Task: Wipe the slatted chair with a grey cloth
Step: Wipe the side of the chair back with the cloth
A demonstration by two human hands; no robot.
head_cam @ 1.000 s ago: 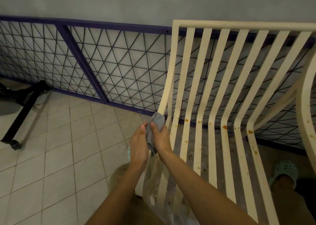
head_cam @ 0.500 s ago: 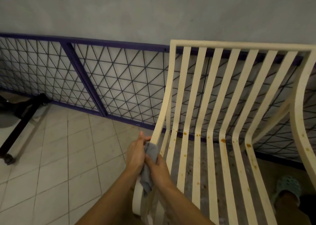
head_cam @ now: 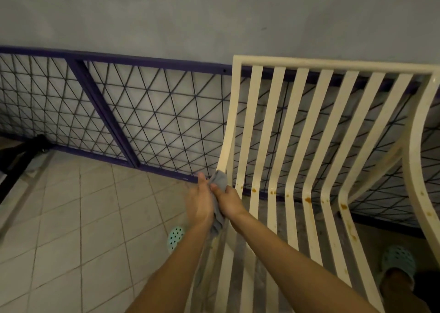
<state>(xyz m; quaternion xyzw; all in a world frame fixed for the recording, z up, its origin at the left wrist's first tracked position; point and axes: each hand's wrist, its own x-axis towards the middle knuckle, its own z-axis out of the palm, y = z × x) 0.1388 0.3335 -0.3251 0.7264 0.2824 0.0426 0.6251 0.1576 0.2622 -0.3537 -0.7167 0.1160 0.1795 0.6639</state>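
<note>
Hands meet at the left edge of a cream slatted chair (head_cam: 278, 134), seen from above through a head-worn camera. The left hand (head_cam: 199, 204) and the right hand (head_cam: 229, 202) sit side by side, touching. Their fingers (head_cam: 201, 178) are clamped on a grey cloth (head_cam: 221, 182). The cloth is wrapped round the chair's outer left rail, where the backrest bends into the seat. A bunch of cloth pokes out just above the fingers, and a tail of it hangs down between the two wrists. The left hand is slightly blurred.

To the right of the fingers, the slats run side by side up to a top bar. Rust-coloured spots (head_cam: 307, 199) mark several slats at the bend, level with the fingers.

Behind the fingers a wire mesh panel (head_cam: 152, 122) in a purple frame stands against a grey wall (head_cam: 214, 15). Below and left of the fingers lies a pale tiled floor (head_cam: 71, 229). A teal clog (head_cam: 175, 237) shows on the tiles just under the left forearm. A second clog (head_cam: 397, 262) shows well to the right, beyond the seat. Far to the left of the fingers, a black stand (head_cam: 16, 158) rests on the floor.
</note>
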